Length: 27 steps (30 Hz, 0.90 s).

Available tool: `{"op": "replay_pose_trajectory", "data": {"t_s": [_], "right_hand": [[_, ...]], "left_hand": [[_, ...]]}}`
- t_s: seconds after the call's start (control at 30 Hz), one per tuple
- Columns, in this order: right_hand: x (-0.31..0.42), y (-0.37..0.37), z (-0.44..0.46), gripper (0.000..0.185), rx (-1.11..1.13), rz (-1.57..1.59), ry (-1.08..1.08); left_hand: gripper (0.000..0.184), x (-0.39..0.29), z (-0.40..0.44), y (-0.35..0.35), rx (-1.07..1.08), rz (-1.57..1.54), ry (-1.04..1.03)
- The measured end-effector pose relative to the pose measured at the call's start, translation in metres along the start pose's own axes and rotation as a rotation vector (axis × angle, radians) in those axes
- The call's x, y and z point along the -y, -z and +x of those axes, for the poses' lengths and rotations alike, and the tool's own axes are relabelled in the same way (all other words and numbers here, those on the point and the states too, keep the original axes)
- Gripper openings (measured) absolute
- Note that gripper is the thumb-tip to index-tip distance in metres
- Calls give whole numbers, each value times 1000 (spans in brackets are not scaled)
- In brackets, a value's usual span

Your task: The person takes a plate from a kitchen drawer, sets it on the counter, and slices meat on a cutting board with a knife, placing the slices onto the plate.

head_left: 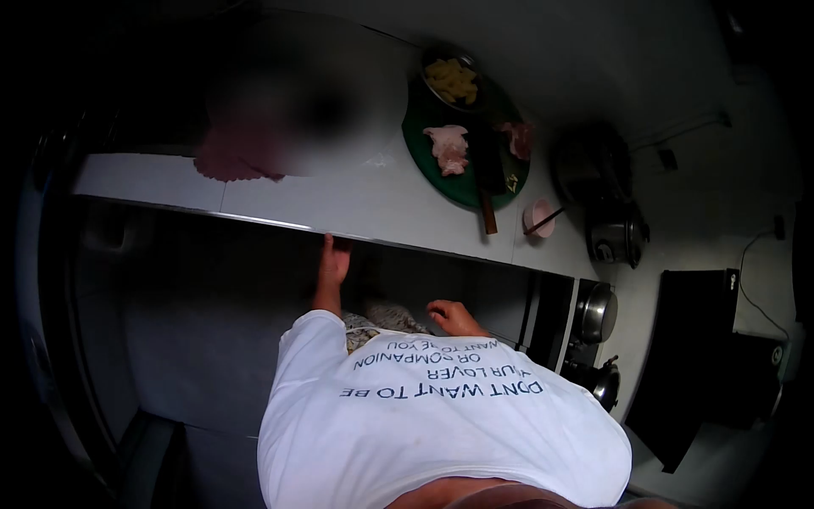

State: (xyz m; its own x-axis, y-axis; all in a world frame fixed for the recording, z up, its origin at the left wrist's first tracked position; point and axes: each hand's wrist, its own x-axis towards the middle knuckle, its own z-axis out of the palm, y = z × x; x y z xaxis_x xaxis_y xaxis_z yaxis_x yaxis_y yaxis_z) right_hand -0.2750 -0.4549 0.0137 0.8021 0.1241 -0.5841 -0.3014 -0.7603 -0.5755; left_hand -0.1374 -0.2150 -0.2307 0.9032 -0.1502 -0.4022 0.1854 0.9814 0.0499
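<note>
My left hand [334,265] is raised to the front edge of the white countertop [297,204]. Its thumb is stretched out, and the other fingers are partly hidden in shadow at the edge. Lower and to the right, my right hand [455,317] hangs in front of my shirt with its fingers curled in; nothing shows in it. Farther back on the counter lies a round green cutting board [428,165]. It bears a pale piece of meat [448,149], a redder piece [516,140], and a cleaver [487,170] with a wooden handle.
A bowl of yellow chunks [452,81] stands at the board's far side. Right of the board are a small pink bowl [539,218] with a dark stick and a dark cooker [617,233]. Metal pots [596,311] stand farther right. A reddish cloth-like item [242,157] lies left, partly blurred.
</note>
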Motion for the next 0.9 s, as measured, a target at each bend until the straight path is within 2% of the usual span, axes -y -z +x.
{"op": "replay_pose_trajectory", "data": {"t_s": [0.17,0.2,0.33,0.43,0.63,0.67,0.77,0.8,0.9], "right_hand": [[45,15,47,25,54,-95,110],[47,14,55,25,51,-118,138],[67,16,65,25,52,-140,193],[66,14,57,25,95,-144,118],[47,11,32,26,137,-120,28],[45,12,31,26,144,-93,-11],[41,7,32,25,142,-89,-40],[39,4,35,25,143,-90,-26],[40,-3,48,24,155,-106,31]], "left_hand": [[60,7,4,-2,-30,78,-17],[48,9,3,-6,-59,115,-71],[46,15,5,-3,-109,130,-75],[54,22,11,5,-147,142,-85],[57,25,9,1,-121,116,-87],[48,20,5,-1,-106,67,-25],[38,9,-8,-13,56,55,-27],[33,6,-19,-29,48,-31,7],[31,26,-16,-16,85,-33,-20]]}}
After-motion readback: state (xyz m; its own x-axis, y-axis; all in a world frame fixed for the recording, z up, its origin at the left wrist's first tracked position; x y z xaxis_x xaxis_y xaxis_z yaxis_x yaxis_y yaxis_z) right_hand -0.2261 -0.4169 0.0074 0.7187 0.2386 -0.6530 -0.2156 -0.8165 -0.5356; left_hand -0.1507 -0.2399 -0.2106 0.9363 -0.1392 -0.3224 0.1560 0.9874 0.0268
